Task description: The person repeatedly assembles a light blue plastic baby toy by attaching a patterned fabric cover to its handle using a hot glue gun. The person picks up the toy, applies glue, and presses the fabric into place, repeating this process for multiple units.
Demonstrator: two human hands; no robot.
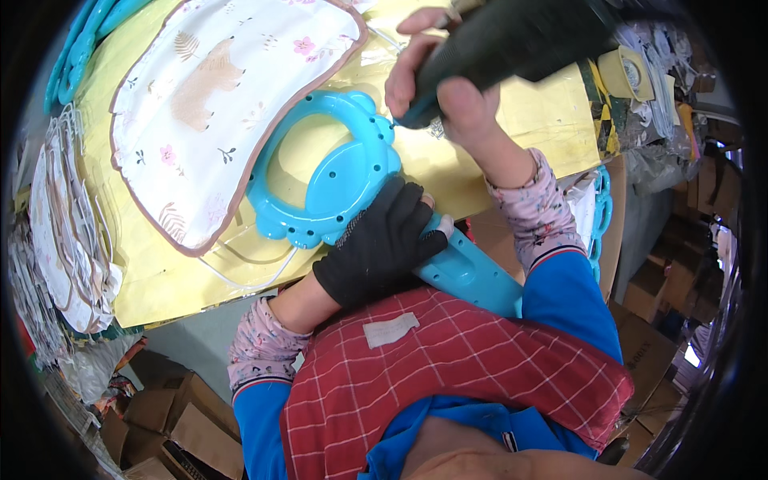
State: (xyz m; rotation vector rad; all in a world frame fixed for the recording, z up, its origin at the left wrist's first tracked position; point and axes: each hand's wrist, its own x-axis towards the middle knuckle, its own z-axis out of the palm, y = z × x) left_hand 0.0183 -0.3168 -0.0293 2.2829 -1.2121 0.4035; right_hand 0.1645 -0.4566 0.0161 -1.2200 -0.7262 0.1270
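Note:
A turquoise plastic frame [344, 178], with an oval opening, small holes and a long handle [472, 272], lies across the yellow tabletop's near edge. My left hand [380, 240], in a black glove with some fingertips bare, is closed around its neck. Bare and raised above the table, my right hand [472, 116] grips a dark power screwdriver [504, 50], partly blurred. The tool's tip points down at the frame's upper right rim; whether it touches a screw I cannot make out. Left of the frame, partly against it, is a white printed fabric piece [204, 112] with brown edging.
A stack of similar fabric pieces [68, 232] hangs at the table's left edge. More turquoise parts [80, 52] lie at the far left. On the right are a yellow container [626, 74] and plastic bags [660, 152]. Cardboard boxes [196, 424] stand below on the floor.

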